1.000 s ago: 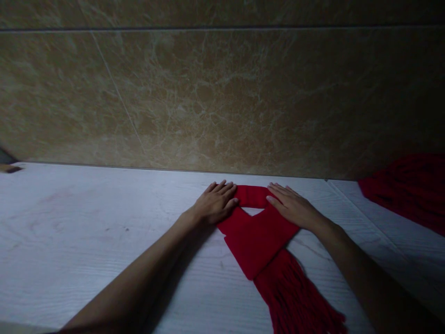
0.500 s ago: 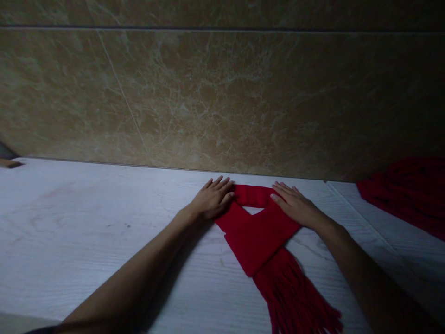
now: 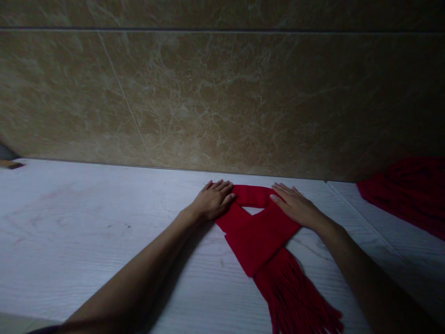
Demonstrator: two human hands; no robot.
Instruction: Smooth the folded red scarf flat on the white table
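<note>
A red fringed scarf [image 3: 261,239] lies folded on a whitish wood-grain surface [image 3: 114,260], its two sides crossing below a small triangular gap. The fringe spreads toward the lower right and runs out of the picture's bottom edge. My left hand [image 3: 212,200] rests flat on the loop's upper left corner, fingers stretched toward the wall. On the upper right corner lies my right hand [image 3: 294,204], palm down with its fingers out straight. Both hands press on the cloth without gripping it, and they hide the corners beneath them.
A pile of dark red cloth [image 3: 406,190] lies at the right against the tiled wall [image 3: 215,102], which rises along the back edge of the surface. At the far left a small brown piece [image 3: 10,164] sits near the wall. A seam crosses the surface at right.
My left hand has slid very slightly toward me on the scarf's corner. My right hand and the scarf look practically unmoved.
</note>
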